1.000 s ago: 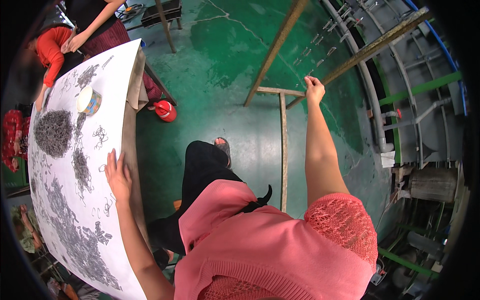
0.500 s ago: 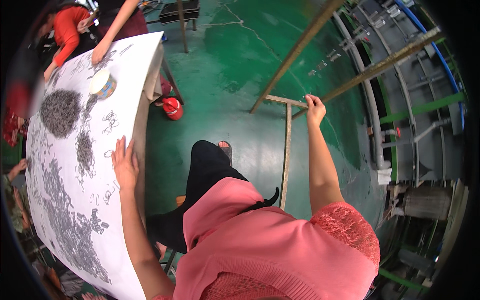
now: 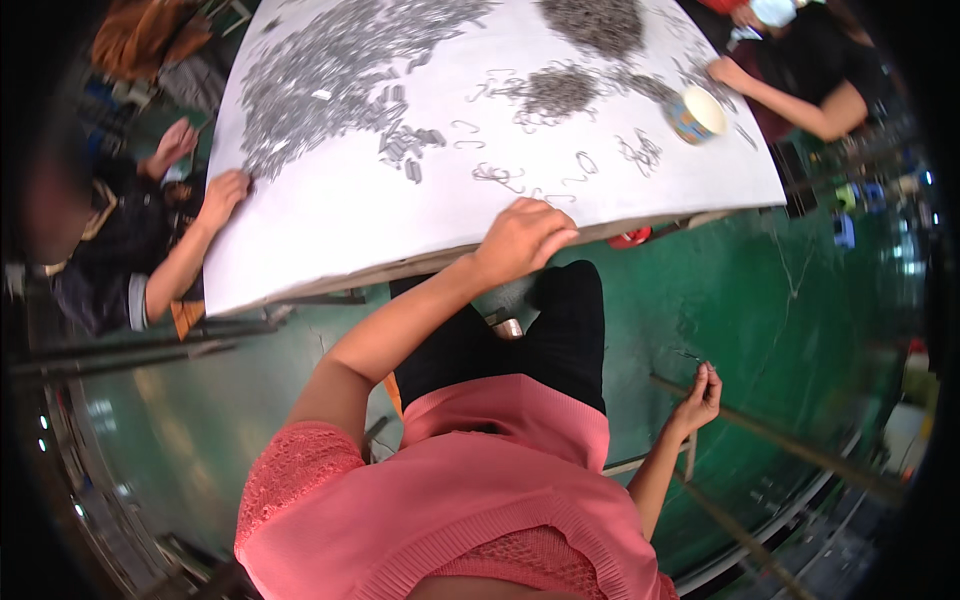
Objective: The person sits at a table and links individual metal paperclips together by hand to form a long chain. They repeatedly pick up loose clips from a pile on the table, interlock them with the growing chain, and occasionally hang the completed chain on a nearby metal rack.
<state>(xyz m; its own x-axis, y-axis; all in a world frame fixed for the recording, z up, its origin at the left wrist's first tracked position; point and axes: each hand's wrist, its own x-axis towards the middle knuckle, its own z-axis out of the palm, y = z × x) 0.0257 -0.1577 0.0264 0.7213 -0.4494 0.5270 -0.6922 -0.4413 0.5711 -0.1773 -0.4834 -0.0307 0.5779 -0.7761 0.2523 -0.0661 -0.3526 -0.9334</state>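
Note:
My left hand (image 3: 525, 240) is at the near edge of the white-topped table (image 3: 330, 240), its fingers curled and the thumb beside them. Whatever those fingers hold, if anything, is hidden. Low on the right, away from the table, my right hand (image 3: 697, 398) pinches a small thin wire piece (image 3: 686, 354) that is too small to make out clearly. Just beyond my left hand lie loose bent wire hooks (image 3: 495, 175). A denser pile of hooks (image 3: 560, 92) is farther in.
A wide spread of small grey metal pieces (image 3: 310, 90) covers the table's left part. A dark heap (image 3: 595, 25) lies at the far side, a patterned paper cup (image 3: 696, 115) at right. One person's hand (image 3: 228, 190) touches the left edge; another's forearm (image 3: 780, 100) reaches in at right. Metal bars (image 3: 800, 445) stand at lower right.
My view has swung left to face the table. My left hand, flat and spread on the table edge before, now has curled fingers. My right hand still pinches, now lower in view.

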